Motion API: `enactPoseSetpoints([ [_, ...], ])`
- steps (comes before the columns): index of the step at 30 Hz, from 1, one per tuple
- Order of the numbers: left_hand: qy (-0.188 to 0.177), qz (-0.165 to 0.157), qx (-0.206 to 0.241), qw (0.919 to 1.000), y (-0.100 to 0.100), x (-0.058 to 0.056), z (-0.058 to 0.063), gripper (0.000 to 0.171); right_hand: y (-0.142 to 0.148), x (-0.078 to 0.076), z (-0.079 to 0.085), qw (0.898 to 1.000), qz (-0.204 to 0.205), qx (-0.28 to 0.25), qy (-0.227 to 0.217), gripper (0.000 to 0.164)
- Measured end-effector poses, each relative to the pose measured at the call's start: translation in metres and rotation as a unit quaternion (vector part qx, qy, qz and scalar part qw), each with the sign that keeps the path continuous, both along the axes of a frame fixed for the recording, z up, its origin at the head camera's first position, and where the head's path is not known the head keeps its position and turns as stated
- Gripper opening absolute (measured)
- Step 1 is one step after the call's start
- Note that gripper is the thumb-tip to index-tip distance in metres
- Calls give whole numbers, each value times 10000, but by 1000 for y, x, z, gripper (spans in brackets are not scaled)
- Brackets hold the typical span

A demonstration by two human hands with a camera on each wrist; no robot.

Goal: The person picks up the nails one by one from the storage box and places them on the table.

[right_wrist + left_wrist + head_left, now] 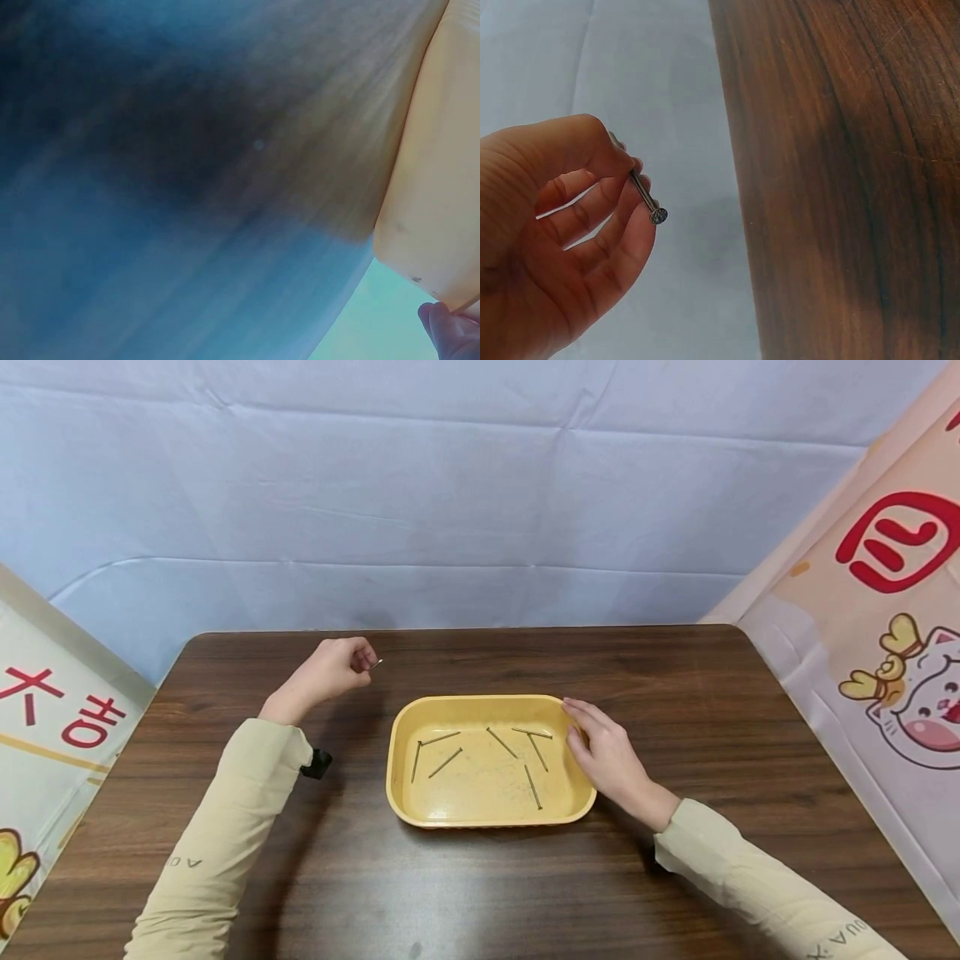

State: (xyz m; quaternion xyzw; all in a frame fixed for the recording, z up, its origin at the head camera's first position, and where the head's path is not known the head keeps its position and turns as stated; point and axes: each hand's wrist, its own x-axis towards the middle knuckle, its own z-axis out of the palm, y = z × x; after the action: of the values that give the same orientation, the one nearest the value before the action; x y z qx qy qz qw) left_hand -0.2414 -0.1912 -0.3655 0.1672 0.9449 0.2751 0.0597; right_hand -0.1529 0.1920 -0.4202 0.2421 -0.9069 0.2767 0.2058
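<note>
Over the far left part of the table, my left hand (330, 672) pinches a nail (643, 193) between thumb and fingers. Its flat round head points away from the fingertips in the left wrist view. A yellow plastic tray (487, 819) sits at mid-table, with several long nails (446, 762) scattered over its floor. My right hand (609, 756) holds the tray's right rim near the back corner, thumb over the edge and fingers along the outside. In the right wrist view, only fingertips (444, 330) show, at the tray's edge.
The dark wood-grain table (675, 693) has its back edge close to a pale cloth backdrop (450, 510). Printed banners (900, 693) flank both sides. A small black object (318, 764) shows beside the left cuff.
</note>
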Motion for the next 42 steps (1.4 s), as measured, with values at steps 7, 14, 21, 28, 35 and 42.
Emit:
enactPoseSetpoints([
  [7,-295,72,-20,9995,-3,-2,-6,16,0,0,0,10000,24,-42,49,32],
  [14,-441,165,0,9989,-6,-4,-12,19,0,0,0,10000,4,-54,33,32],
  [21,-571,262,-10,9980,-9,-7,-21,17,0,0,0,10000,9,-41,-18,32],
  [28,-724,401,-39,9966,-13,-10,-30,16,0,0,1,10000,11,-13,-33,32],
  [35,-876,419,23,9953,-18,-12,-37,17,1,0,1,10000,39,-33,-3,32],
  [42,-1094,481,242,9925,-21,-12,-44,18,1,0,1,10000,42,-16,25,32],
])
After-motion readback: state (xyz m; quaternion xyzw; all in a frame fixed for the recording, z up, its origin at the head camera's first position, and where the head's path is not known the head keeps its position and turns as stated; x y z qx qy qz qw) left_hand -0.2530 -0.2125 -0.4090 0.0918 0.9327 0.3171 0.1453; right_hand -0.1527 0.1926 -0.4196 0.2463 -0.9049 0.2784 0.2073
